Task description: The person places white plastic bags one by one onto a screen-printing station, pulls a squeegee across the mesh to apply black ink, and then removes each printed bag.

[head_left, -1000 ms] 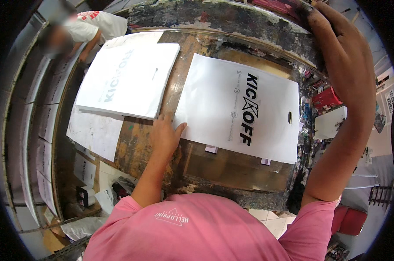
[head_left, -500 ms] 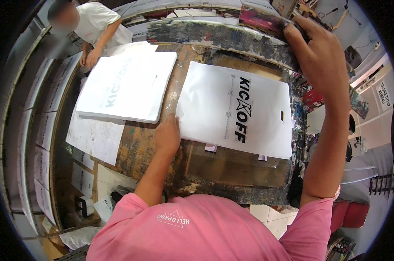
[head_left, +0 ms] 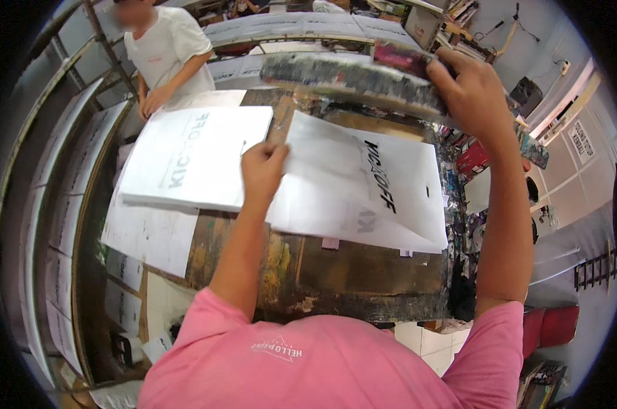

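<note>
Pinched in my left hand is the left edge of a white plastic bag with black lettering and a punched handle slot. The bag's left part is lifted and bent over, and its right end lies on the ink-stained worktable. My right hand is closed on the far right part of a tilted, paint-caked screen-printing frame, held up beyond the bag. Beside my left hand, at the left of the table, lies a stack of white printed bags.
A person in a white shirt stands at the far left, hands near the stack. Racks of printed sheets line the left side, and another rack runs behind the table. A red chair is at the lower right.
My left hand has risen and moved away from me, lifting the bag's left edge, which lay flat before. My right hand still holds the frame up. The whole view has tilted slightly.
</note>
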